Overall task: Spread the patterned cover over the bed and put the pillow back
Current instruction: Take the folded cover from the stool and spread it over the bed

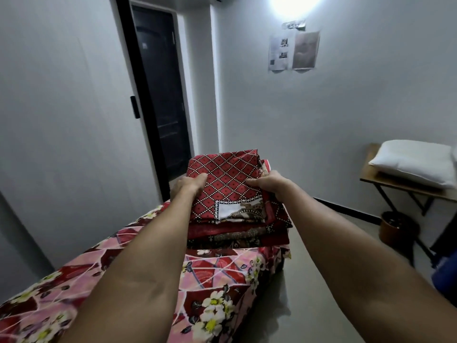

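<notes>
White wall (61, 120) hugs the bed (217, 280) on its left; open floor (309, 268) lies right, toward the pillow (415, 164) on its worktop (369, 175). At the far end the left hand (189, 185) and right hand (269, 183) grip the folded diamond-patterned cover (227, 177) atop the cloth stack (237, 236), fingers (200, 178) seemingly tucked under its edges; lift it level, then unfold rightward.

Pale grey-white walls (321, 120) enclose a small room lit by a bright lamp (294, 1) high on the far wall. Below the lamp hang two printed sheets (294, 50) under a small label (294, 25). A dark door (160, 95) stands in a black frame at left. The floor (309, 280) is smooth grey-beige. At right, a wooden-topped table (369, 174) on dark metal legs stands over a brown bin (393, 229).
</notes>
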`<state>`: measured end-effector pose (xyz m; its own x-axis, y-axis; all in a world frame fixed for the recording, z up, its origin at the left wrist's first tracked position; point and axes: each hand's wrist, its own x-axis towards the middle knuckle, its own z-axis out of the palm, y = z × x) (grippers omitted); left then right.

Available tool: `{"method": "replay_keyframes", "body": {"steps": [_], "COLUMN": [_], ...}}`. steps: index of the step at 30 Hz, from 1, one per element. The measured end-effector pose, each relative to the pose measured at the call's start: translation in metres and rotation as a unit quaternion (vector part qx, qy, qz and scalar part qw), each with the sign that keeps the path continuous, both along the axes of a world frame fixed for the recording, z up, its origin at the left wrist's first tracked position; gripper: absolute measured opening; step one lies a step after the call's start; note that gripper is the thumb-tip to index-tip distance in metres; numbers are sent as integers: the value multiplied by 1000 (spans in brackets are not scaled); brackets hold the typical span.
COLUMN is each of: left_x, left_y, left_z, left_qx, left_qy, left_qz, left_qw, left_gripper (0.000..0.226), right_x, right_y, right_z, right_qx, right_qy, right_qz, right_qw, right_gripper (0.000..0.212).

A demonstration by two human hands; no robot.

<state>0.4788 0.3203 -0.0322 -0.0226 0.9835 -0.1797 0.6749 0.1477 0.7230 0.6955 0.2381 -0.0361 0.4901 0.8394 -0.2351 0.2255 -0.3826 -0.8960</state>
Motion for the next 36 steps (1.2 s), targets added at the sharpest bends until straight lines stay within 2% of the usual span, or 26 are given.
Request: {"method": "replay_keyframes", "body": {"steps": [3, 6, 21, 27, 31, 36], "left_x": [20, 39, 137, 177, 212, 265], "left_y": [25, 51, 115, 125, 131, 136], "left_z": [2, 5, 9, 3, 5, 7], "left_qx": [9, 13, 38, 31, 31, 32], "left_qy": [-1, -3, 17, 10, 19, 27], "left_qz": [-26, -51, -158, -173, -173, -172], "left_qw": [1000, 999, 987, 984, 984, 984], "left_gripper": [81, 81, 80, 81, 84, 88], "right_x": [16, 28, 96, 134, 170, 224], "right_y": [12, 25, 46, 53, 59, 63], "right_z": [2, 5, 15, 8, 7, 5], "right_qx": [3, 9, 10, 6, 16, 23], "right_qy": [6, 19, 15, 10, 14, 22], "right_qz": [-19, -47, -149, -168, -169, -169], "right_qw": [1000, 999, 989, 986, 985, 985], "right_gripper": [66, 60, 60, 68, 64, 68]}}
